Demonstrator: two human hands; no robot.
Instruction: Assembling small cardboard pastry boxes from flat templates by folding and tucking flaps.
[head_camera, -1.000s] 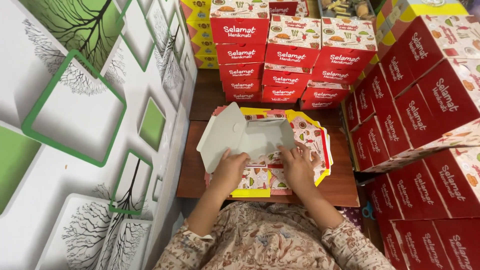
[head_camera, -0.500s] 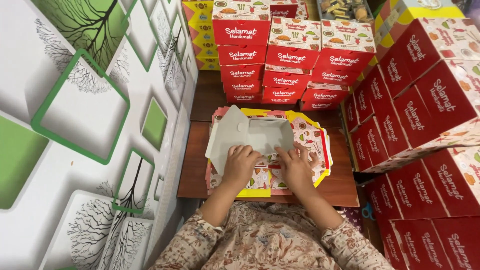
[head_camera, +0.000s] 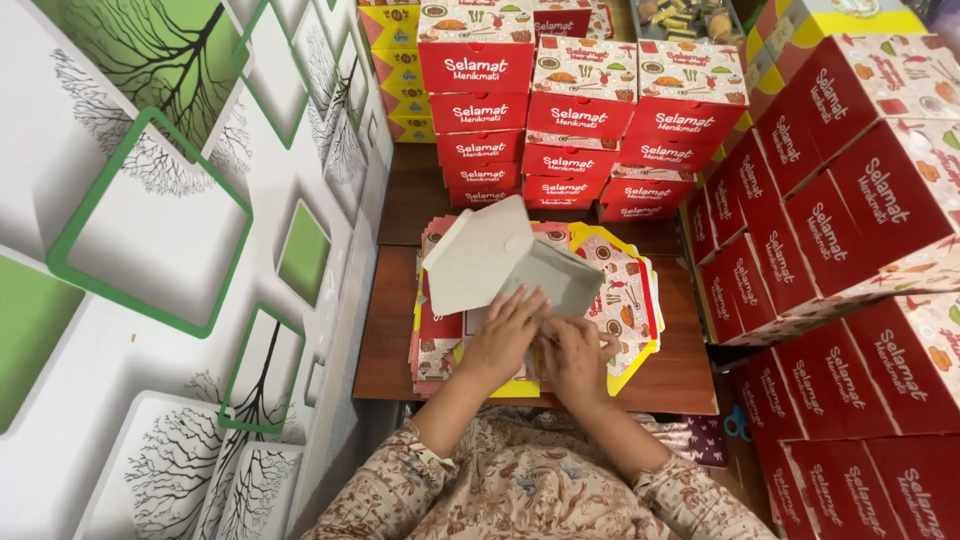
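Up close, I see both hands meeting over a half-folded carton (head_camera: 510, 262) at the middle of a small wooden table (head_camera: 390, 320). The left hand (head_camera: 508, 335) lies flat on the carton's near edge, fingers (head_camera: 528, 305) stretched forward and close together, pressing the grey card down. The right hand (head_camera: 578, 358) sits just beside it, touching it, fingers curled in against the same edge; whether they pinch a flap I cannot tell, since the left hand covers the spot. The carton shows its plain grey inside, one panel tilted up toward the wall and another lying lower to the right.

Under it rests a stack of flat blanks (head_camera: 625, 295), printed in red, yellow and white, spread across most of the tabletop. Patterned sleeves (head_camera: 520, 490) frame the bottom of the view.

Beyond the table, finished red boxes (head_camera: 580, 130) stand piled in rows against the far side, with a few yellow boxes (head_camera: 392, 50) at their left end. More red boxes (head_camera: 860, 220) rise in a tall slanting wall along the right, close to the table's edge. On the left runs a white wall panel (head_camera: 160, 250) with green squares and bare-tree drawings.
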